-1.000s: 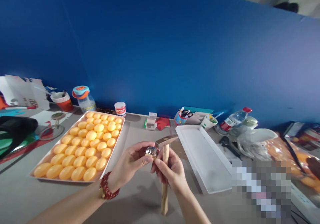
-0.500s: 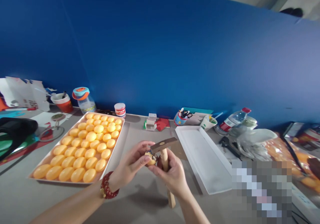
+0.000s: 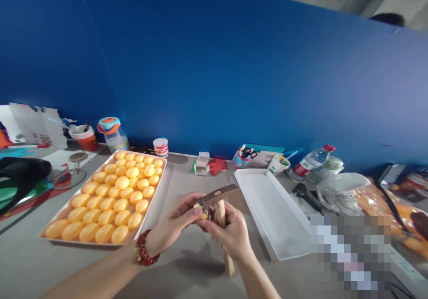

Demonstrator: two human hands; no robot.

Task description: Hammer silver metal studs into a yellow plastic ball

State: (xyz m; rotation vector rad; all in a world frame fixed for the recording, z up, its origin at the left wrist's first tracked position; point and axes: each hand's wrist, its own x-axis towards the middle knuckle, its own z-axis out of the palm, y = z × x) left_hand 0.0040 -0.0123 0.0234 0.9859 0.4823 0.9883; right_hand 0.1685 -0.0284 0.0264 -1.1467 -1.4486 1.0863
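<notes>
Hammer (image 3: 219, 196) count: one, and one small yellow ball (image 3: 201, 210) with a shiny patch, both up over the grey table (image 3: 182, 174). On the left, a tray (image 3: 159, 194) packed with some forty yellow eggs (image 3: 113, 192), five to a row. Next, one left hand (image 3: 177, 221), a red bracelet (image 3: 143, 248) on its wrist, pinching the ball between thumb and fingertips. The hammer's metal head lies crosswise, its left end right at the ball, its right end a touch higher. The wooden handle runs nearly upright, leaning top-left, butt down near the table. The right hand (image 3: 232, 233) is clenched round the handle just under the head, right beside the ball. Further right, one bare white tray (image 3: 270, 210).
</notes>
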